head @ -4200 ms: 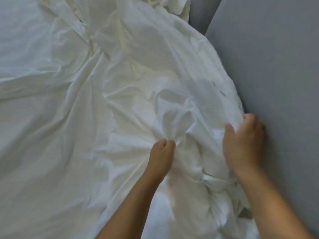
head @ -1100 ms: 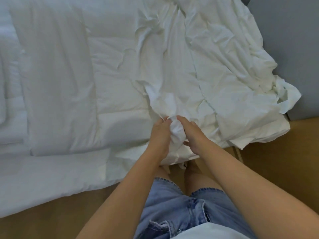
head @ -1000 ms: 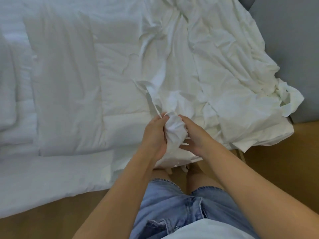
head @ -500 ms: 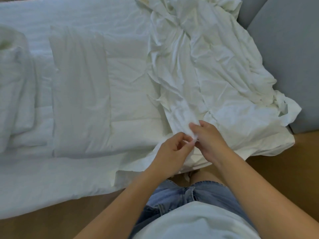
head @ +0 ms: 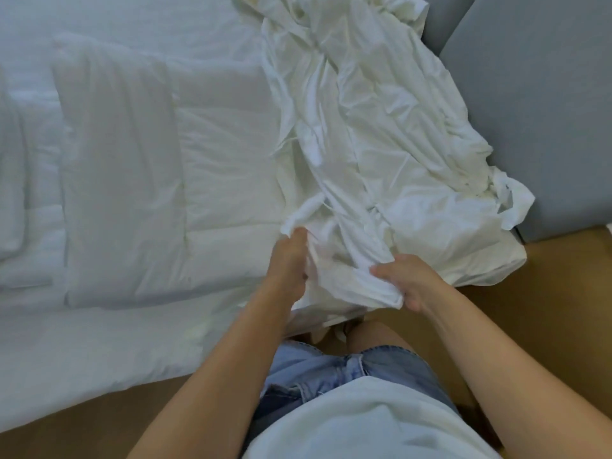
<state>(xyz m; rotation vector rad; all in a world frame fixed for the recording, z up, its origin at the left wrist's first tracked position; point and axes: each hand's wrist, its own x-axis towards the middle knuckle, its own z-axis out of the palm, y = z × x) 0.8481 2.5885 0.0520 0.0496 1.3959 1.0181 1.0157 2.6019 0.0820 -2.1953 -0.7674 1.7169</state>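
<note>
The sheet (head: 381, 134) lay crumpled on the bed (head: 116, 18), running away from my fingers toward the far end, its near edge gathered between both hands. I judged it light, thin and limp. It would not break or slide out of a pinch, but it would likely drag and catch on its own folds when pulled. The left hand (head: 288, 260) had its fingers (head: 299, 236) curled round a bunched bit of the edge. The right hand (head: 407, 279) gripped a thick fold just beside it, fingers (head: 381, 270) curled in, with a short slack span of cloth between the two. I reckoned the hem or a corner was the place to hold, not the middle, where only wrinkles would come up. Left of my left fingers the padded duvet (head: 149, 160) lay flat, the sheet overlapping its right side. Past my right fingers the sheet heaped over the bed's corner and hung off it, against the grey panel (head: 546, 94). That panel closed the far right. Bare floor (head: 546, 309) lay near my wrists, leaving room to draw the cloth back and up.
</note>
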